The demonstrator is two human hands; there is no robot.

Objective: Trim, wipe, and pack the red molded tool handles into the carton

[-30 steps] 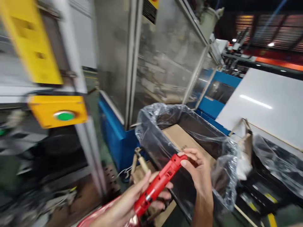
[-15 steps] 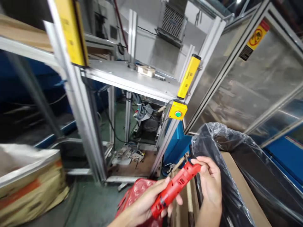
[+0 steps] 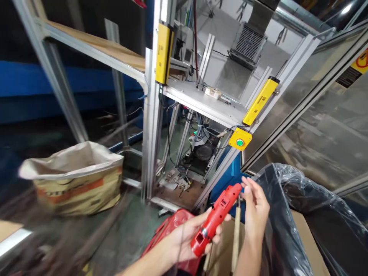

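A long red plastic housing (image 3: 217, 218) with slots, small holes and a dark band near its lower end lies diagonally across my left hand (image 3: 186, 239). The fingers of that hand are wrapped around it from below, thumb along its side. Beside the housing's upper end is my right hand (image 3: 257, 207), its fingers loosely bent and apart, with no object visible in it. Whether a fingertip still touches the housing, I cannot tell. Under my left forearm shows a red plastic container (image 3: 175, 226), partly hidden. A wooden-handled tool (image 3: 236, 234) stands between my hands, lower down.
At right is a box lined with clear plastic (image 3: 271, 191). An aluminium frame carries a metal shelf (image 3: 198, 100), yellow bars (image 3: 260, 101) and a green button box (image 3: 240, 139). A large paper sack (image 3: 83, 188) stands on the floor at left.
The view has swung left, bringing the whole sack into sight. My right fingers, pinched at the housing's upper end before, have loosened and drawn slightly off it. My left hand keeps its hold.
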